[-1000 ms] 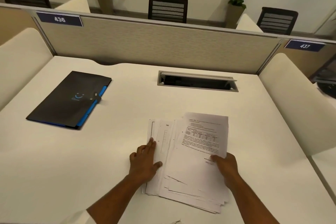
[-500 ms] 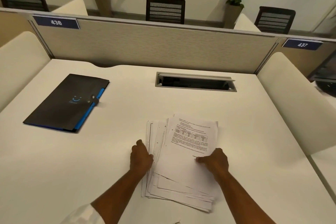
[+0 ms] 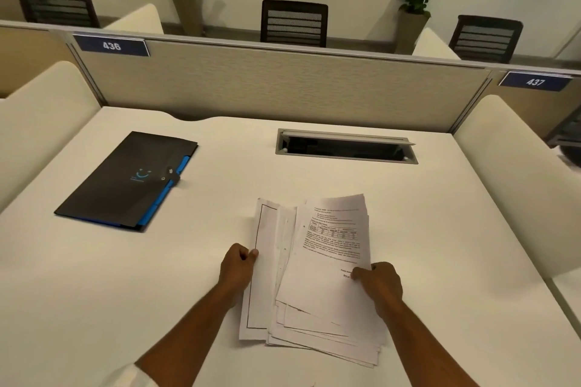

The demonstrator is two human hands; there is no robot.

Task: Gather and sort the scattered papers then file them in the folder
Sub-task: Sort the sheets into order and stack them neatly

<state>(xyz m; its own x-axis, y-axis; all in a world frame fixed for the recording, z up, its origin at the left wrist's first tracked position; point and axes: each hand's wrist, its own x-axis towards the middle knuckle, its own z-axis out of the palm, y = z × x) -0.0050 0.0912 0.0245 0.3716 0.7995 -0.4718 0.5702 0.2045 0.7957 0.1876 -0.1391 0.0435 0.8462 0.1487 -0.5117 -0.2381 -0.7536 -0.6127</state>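
A loose stack of white printed papers (image 3: 317,280) lies fanned out on the white desk (image 3: 94,292) in front of me. My left hand (image 3: 237,270) pinches the stack's left edge, thumb on top of a sheet with a black border. My right hand (image 3: 379,284) grips the lower right corner of the top sheet, which carries text and a table. A closed black folder (image 3: 125,181) with blue tabs and a snap strap lies flat at the far left, apart from the papers.
A grey cable hatch (image 3: 345,146) is sunk into the desk behind the papers. A fabric partition (image 3: 283,88) with number plates closes the back edge. Cream side dividers (image 3: 518,182) flank the desk on both sides.
My left hand went from lying flat on the papers to curling around their left edge. My right hand pulled the top sheet in over the stack, and the pile is tighter.
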